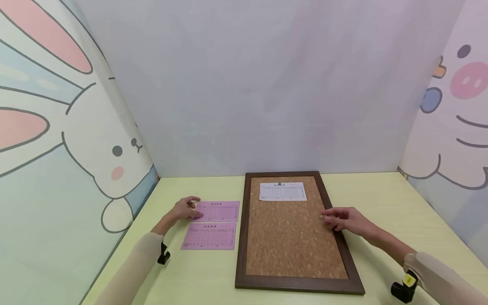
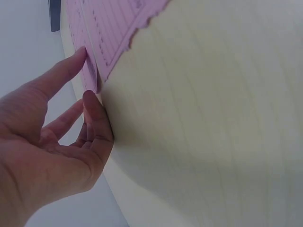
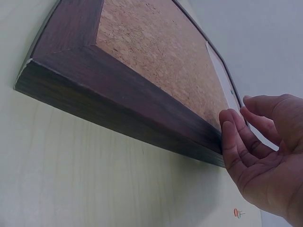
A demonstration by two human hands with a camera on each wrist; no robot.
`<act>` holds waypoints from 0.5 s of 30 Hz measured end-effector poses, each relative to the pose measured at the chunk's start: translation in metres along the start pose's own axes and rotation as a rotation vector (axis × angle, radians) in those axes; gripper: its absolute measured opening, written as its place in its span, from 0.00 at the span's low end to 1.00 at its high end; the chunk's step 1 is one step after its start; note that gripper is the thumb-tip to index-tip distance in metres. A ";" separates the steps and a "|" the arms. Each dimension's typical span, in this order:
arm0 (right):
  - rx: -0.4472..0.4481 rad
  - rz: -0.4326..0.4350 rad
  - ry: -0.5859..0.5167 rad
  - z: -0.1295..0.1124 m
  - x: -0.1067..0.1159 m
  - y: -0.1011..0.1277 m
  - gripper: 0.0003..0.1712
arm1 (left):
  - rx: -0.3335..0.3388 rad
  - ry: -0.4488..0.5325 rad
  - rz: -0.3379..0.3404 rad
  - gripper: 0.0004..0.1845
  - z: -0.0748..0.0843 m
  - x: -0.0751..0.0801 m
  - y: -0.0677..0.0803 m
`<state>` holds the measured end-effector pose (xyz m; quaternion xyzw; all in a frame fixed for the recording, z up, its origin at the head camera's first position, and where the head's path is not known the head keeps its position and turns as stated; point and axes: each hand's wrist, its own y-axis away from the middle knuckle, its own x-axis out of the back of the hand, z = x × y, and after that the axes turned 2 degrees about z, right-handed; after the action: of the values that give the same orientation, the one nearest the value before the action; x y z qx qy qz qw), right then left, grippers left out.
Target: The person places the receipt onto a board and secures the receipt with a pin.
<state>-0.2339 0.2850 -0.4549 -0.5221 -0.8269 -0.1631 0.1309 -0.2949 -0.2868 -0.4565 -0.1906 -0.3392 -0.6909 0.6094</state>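
Note:
Two pink printed slips lie one behind the other left of the corkboard. My left hand (image 1: 185, 209) is at the left edge of the rear pink slip (image 1: 219, 211). In the left wrist view its thumb (image 2: 78, 61) presses on that slip, with the other fingers bent beside the paper's edge. The front pink slip (image 1: 209, 236) lies flat. My right hand (image 1: 345, 220) is over the right side of the framed corkboard (image 1: 291, 241), pinching a small pushpin (image 1: 321, 216) between thumb and fingers. In the right wrist view the pin is hidden by the fingers.
A white printed slip (image 1: 283, 192) is fixed at the corkboard's far end by a green pin (image 1: 280, 184). The dark wooden frame (image 1: 299, 284) stands raised above the pale table (image 1: 206, 279). A red-headed pin (image 3: 236, 213) lies on the table right of the board.

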 end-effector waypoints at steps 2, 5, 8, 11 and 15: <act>0.001 0.000 0.003 0.000 -0.001 -0.001 0.28 | -0.001 -0.001 0.007 0.37 0.000 -0.001 0.001; 0.003 -0.001 0.006 0.000 -0.001 -0.001 0.28 | -0.014 0.004 0.015 0.35 0.001 -0.002 0.002; 0.005 -0.004 0.004 -0.001 0.000 -0.002 0.28 | -0.021 0.013 0.035 0.32 0.001 -0.003 0.002; 0.005 -0.014 -0.004 -0.002 -0.001 -0.002 0.28 | -0.006 0.011 0.064 0.29 0.000 -0.005 0.002; 0.007 -0.025 -0.008 -0.004 -0.001 -0.003 0.29 | 0.007 0.006 0.087 0.29 -0.001 -0.007 0.002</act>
<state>-0.2356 0.2812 -0.4524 -0.5118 -0.8345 -0.1596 0.1274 -0.2917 -0.2826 -0.4617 -0.2012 -0.3313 -0.6630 0.6405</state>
